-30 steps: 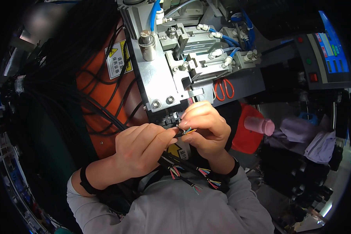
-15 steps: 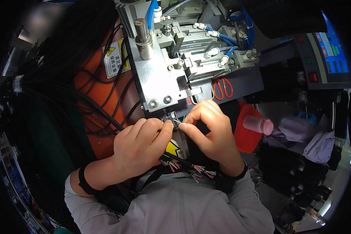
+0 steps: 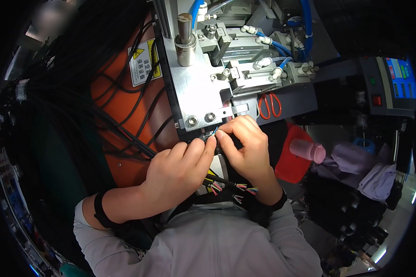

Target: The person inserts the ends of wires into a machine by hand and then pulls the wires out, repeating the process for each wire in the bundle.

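The plate (image 3: 196,94) is bright, smooth metal; the post (image 3: 185,53) looks like polished steel. The cables (image 3: 133,138) seem matt and rubbery, the wires (image 3: 214,188) plastic-coated. The blue tube (image 3: 307,27) is glossy plastic, the bottle (image 3: 305,150) translucent plastic, the panel (image 3: 124,177) smooth and satiny, the sleeve (image 3: 108,247) matt cloth.

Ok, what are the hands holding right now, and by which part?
The right hand appears to pinch thin coloured wires; exactly where along them is hidden. The left hand is right beside it, its grip hidden too.
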Demonstrator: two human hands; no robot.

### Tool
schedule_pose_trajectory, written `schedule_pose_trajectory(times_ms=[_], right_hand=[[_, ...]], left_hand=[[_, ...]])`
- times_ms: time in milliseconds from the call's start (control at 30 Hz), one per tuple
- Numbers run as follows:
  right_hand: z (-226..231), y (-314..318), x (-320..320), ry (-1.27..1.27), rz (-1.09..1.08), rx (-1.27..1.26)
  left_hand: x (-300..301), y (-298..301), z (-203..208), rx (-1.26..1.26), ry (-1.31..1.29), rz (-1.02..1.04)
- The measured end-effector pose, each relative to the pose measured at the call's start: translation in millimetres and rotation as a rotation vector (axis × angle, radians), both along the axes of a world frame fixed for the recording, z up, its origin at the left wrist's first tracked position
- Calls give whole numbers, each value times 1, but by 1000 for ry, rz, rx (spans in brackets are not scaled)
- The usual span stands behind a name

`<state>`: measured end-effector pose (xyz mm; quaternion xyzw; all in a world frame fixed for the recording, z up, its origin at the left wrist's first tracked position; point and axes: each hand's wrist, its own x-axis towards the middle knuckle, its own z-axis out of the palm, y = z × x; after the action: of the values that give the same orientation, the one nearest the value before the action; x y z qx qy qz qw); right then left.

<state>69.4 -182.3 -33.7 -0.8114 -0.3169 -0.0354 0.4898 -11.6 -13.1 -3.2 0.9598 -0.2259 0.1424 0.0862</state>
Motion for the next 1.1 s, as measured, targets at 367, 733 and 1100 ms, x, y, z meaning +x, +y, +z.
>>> schedule_pose_trajectory(times_ms=[367,733,1100], right_hand=[[-19,6,-4,132,-74,56],[-22,11,-5,93,-100,105],[-9,-25,6,295,208,415]], left_hand=[[6,-2,-2,13,-40,62],[11,7,-1,-127,-45,47],[-1,11,6,-48,100,125]])
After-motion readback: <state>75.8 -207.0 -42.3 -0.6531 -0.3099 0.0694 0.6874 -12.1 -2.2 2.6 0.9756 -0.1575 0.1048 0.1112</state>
